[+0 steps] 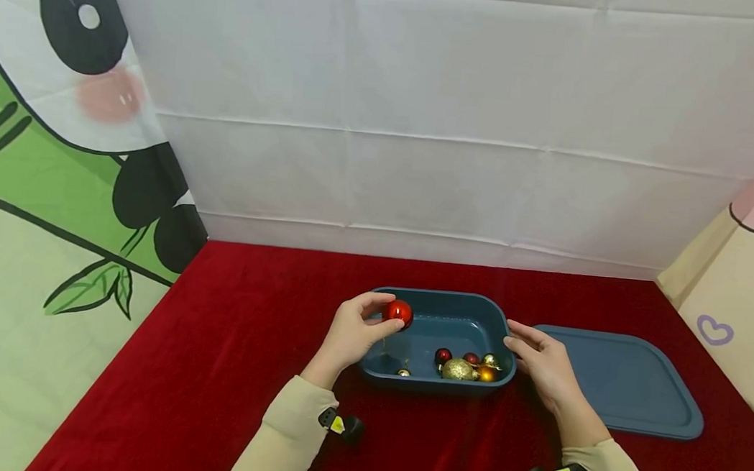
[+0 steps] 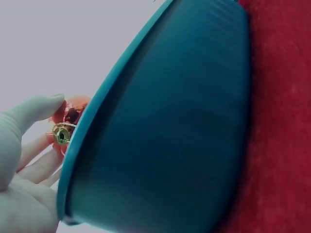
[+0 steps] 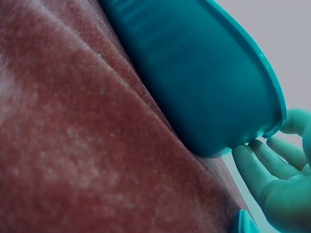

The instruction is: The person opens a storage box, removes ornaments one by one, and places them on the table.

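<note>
In the head view my left hand (image 1: pixel 350 335) pinches a shiny red Christmas ball (image 1: pixel 398 314) between thumb and fingers, above the left side of a blue plastic box (image 1: pixel 435 387). The ball's gold cap (image 2: pixel 61 134) shows in the left wrist view, partly behind the box rim. At the box's right end, my right hand (image 1: pixel 547 368) holds the rim, its fingertips (image 3: pixel 243 154) touching the outer wall. Inside the box lie a gold glitter ball (image 1: pixel 457 369), an orange-gold ball (image 1: pixel 486 374), dark red balls (image 1: pixel 443 355) and other small ornaments, mostly toward the near right corner.
A flat blue lid (image 1: pixel 627 380) lies on the red velvet cloth (image 1: pixel 268 315), to the right of the box and partly behind my right hand. White sheeting (image 1: pixel 436 124) hangs at the back, with printed cloth (image 1: pixel 59 245) on the left.
</note>
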{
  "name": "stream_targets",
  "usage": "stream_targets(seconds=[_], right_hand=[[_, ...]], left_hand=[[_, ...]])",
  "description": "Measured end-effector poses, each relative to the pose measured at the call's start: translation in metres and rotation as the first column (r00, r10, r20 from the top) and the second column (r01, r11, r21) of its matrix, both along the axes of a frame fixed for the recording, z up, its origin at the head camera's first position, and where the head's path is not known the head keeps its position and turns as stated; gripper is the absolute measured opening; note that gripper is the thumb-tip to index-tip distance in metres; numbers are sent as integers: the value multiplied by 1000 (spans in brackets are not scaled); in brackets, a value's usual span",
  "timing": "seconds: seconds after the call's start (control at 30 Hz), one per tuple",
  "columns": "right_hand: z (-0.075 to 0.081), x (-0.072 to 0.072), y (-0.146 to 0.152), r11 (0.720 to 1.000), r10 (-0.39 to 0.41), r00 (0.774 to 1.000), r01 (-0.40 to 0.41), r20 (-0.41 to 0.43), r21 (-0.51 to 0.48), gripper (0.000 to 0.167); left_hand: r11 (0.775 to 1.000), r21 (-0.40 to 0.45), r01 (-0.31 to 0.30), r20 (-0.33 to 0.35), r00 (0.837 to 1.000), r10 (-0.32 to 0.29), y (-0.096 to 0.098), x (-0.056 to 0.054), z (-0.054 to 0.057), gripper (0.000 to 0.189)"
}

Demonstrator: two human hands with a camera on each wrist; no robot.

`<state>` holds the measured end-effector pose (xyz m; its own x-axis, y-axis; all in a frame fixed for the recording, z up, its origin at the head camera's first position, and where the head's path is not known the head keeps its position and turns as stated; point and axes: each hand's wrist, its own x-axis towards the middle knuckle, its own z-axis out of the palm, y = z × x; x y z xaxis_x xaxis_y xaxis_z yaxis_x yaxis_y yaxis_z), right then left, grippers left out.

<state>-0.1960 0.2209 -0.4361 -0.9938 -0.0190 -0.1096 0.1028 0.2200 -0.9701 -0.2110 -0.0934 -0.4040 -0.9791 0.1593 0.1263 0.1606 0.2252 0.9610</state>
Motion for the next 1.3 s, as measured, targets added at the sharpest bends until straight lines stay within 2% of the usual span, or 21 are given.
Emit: stream_targets(seconds=[0.17, 0.57, 0.77, 1.3], right_hand=[[1, 1, 1, 1000, -8, 1000, 8, 9, 2, 57], [3, 2, 1, 1000, -15, 1000, 15, 18, -10, 56], [4, 3, 1, 1000, -10, 1000, 10, 16, -8, 56], [10, 3, -2, 1000, -11, 1000, 11, 10, -13, 57]], left_hand=[[1000, 7, -26, -4, 1000, 26, -9, 3, 1, 46], [997, 32, -64, 2, 998, 64, -25, 3, -4, 49], [994, 46, -94, -15, 995, 95, -35, 4, -2, 47], [975, 126, -181, 24, 983, 180, -69, 4, -1, 46]])
